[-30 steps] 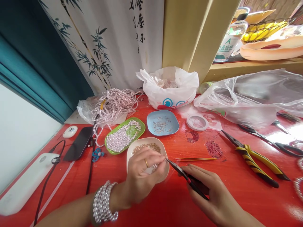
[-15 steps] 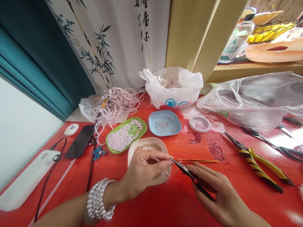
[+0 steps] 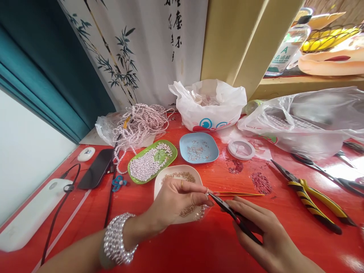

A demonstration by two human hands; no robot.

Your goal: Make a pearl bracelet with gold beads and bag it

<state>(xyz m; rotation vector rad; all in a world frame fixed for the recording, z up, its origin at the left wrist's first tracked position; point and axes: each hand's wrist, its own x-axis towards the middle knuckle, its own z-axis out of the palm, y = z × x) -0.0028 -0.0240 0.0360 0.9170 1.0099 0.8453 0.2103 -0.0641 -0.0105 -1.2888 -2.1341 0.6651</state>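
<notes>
right hand [image 3: 264, 235] holding pliers [image 3: 233, 217], left hand [image 3: 173, 201] pinching

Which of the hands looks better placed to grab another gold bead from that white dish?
Left, probably. The left hand hovers right over the white dish of gold beads, fingertips pinching a small piece. The right hand is beside the dish and already grips small pliers.

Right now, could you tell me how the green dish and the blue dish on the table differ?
The green dish is a long oval, while the blue dish is a rounded square. The green dish is heaped with pale pearl beads; the blue dish holds only a thin scatter of small metal bits. The green dish lies left of the blue dish. Both are shallow and rest on the red table.
</notes>
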